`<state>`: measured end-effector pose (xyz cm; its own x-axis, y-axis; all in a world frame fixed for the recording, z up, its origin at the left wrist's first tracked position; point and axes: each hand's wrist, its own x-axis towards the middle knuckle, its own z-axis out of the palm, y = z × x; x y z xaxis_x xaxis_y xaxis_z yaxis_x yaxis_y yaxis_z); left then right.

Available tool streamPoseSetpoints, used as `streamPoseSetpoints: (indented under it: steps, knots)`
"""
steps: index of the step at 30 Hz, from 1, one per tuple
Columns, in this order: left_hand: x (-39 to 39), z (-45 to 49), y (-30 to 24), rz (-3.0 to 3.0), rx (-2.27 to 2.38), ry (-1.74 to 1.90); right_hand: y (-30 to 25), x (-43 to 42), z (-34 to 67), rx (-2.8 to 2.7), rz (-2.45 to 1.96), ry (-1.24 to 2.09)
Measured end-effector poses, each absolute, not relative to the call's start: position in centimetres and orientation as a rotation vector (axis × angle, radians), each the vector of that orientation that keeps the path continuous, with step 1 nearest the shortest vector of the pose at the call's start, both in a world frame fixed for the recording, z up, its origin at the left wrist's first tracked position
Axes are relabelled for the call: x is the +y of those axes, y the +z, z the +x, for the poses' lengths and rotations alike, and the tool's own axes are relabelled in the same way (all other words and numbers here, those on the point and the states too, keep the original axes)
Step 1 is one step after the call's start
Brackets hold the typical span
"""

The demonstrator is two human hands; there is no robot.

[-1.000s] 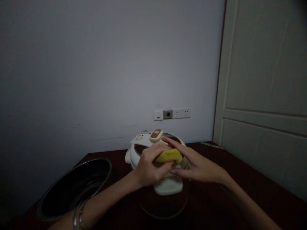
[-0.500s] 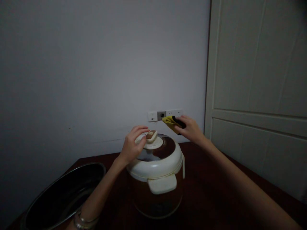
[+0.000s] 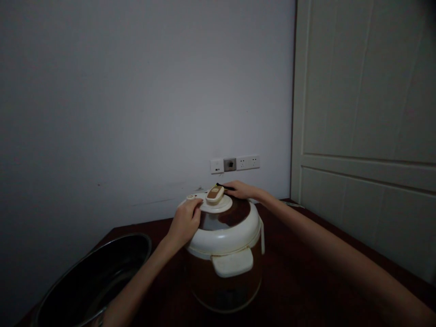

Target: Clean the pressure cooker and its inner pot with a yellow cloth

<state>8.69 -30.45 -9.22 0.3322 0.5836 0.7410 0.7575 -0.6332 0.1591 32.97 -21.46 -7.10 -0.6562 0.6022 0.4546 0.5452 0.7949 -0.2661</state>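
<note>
A white and brown electric pressure cooker (image 3: 223, 243) stands upright on a dark red table with its lid (image 3: 221, 222) on. On top of the lid sits a white handle with a brown inset (image 3: 215, 194). My left hand (image 3: 185, 220) rests at the lid's left side, fingers bent against it just below a small round valve (image 3: 191, 197). Behind the handle, my right hand (image 3: 238, 189) presses a folded yellow cloth with black edging (image 3: 225, 186) onto the back of the lid. Most of the cloth is hidden by the hand and handle.
A large dark oval basin (image 3: 91, 281) with a shiny rim stands at the lower left, beside my left forearm. Wall sockets (image 3: 248, 162) and a grey switch plate are behind the cooker. A pale panelled door (image 3: 368, 136) rises on the right of the table (image 3: 299, 268).
My right hand has lowered the yellow cloth from the air onto the lid behind the handle. My left hand has slid from beside the handle down toward the lid's left side.
</note>
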Motion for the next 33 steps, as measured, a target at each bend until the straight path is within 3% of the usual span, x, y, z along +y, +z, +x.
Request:
streamPoseSetpoints:
  steps: [5,16,23,27,33]
  knots:
    - [-30.5,8.7,-9.7,-2.371,-1.224,-1.196,-7.2,-24.6,34.9,-2.451,-0.844,0.147]
    - [-30.6,8.8,-10.0,-2.362,-1.208,-1.258,-7.7,-34.9,32.8,-2.495,-0.794,-0.349]
    - [-30.8,8.9,-9.9,-2.366,-1.226,-1.203,-7.0,-33.7,34.3,-2.182,-0.876,0.117]
    - [-31.0,8.9,-9.8,-2.408,-1.163,-1.182,-6.5,-30.0,34.6,-1.734,-1.144,0.058]
    - [-30.9,8.9,-9.8,-2.436,-1.107,-1.170,-5.7,-26.9,31.7,-1.693,-1.316,0.176]
